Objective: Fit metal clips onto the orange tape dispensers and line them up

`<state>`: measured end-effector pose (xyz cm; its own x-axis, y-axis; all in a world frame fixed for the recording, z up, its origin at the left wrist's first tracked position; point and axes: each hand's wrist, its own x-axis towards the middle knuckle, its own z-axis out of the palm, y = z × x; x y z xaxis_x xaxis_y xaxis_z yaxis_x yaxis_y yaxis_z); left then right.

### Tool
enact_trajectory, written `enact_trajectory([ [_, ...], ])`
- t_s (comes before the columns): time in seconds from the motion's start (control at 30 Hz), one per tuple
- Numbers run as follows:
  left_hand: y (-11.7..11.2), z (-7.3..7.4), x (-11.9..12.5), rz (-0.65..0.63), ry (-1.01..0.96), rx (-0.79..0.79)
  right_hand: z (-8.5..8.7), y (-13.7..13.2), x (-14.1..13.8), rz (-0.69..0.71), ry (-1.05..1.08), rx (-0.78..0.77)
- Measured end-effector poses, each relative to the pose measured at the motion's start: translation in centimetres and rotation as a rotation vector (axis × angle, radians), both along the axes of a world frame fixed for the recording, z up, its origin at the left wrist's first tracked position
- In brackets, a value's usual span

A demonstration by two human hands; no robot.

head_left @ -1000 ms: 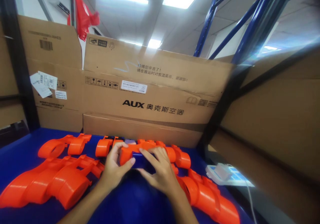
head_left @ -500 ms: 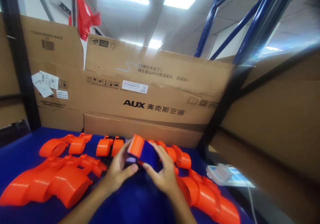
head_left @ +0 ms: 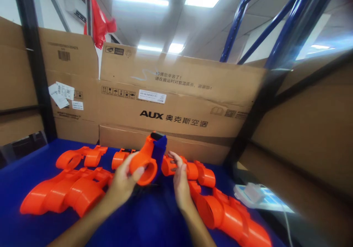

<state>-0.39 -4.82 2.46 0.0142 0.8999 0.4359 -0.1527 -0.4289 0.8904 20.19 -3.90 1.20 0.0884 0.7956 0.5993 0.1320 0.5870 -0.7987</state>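
My left hand [head_left: 122,182] grips an orange plastic piece with a dark blue part [head_left: 150,157] and holds it upright above the blue table [head_left: 154,221], its round open end facing me. My right hand [head_left: 180,179] is just to the right of it with the fingers stretched out and close together, touching or almost touching its blue side. Behind the hands lies a row of orange plastic parts [head_left: 193,169].
More orange shells lie in a heap at the left [head_left: 67,193], at the back left [head_left: 79,157] and at the right [head_left: 231,217]. Cardboard boxes [head_left: 176,103] wall the back and right. A white plug on a power strip [head_left: 256,195] sits at the right edge.
The orange and blue piece went from lying flat under both hands to tilted, then upright in my left hand. My right hand let go of it and opened.
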Motion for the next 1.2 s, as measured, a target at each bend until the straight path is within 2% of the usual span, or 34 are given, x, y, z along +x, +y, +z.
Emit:
enact_trajectory([
  [0.1,1.4,2.2,-5.1,0.214,0.13,0.021,0.4,0.2,0.5,-0.095,0.113,-0.004],
  [0.17,2.8,3.5,-8.9,0.432,0.254,0.009,0.5,0.2,0.7,-0.129,0.115,0.014],
  [0.23,4.5,4.3,-12.2,0.619,0.5,-0.02,0.5,0.0,0.7,-0.147,0.095,0.036],
  [0.33,6.7,4.3,-15.2,0.72,0.94,-0.081,0.4,-0.2,0.6,-0.175,0.054,0.059],
  [0.43,8.2,3.2,-15.7,0.668,1.226,-0.153,0.5,-0.2,0.7,-0.193,0.02,0.059],
  [0.5,8.8,2.4,-15.3,0.636,1.328,-0.188,0.6,-0.1,0.8,-0.198,0.02,0.063],
  [0.63,9.4,1.0,-13.9,0.606,1.439,-0.236,0.8,0.0,0.8,-0.194,0.06,0.083],
  [0.8,10.1,-0.1,-12.6,0.61,1.471,-0.24,0.9,-0.2,0.6,-0.21,0.048,0.091],
  [0.97,10.3,0.8,-13.1,0.63,1.487,-0.203,1.1,-0.4,0.9,-0.205,0.032,0.087],
  [1.1,10.6,1.9,-15.7,0.694,1.512,-0.119,1.3,-0.5,1.0,-0.235,0.022,0.096],
  [1.2,10.9,1.5,-17.8,0.677,1.528,-0.192,1.4,-0.6,1.1,-0.252,0.012,0.09],
])
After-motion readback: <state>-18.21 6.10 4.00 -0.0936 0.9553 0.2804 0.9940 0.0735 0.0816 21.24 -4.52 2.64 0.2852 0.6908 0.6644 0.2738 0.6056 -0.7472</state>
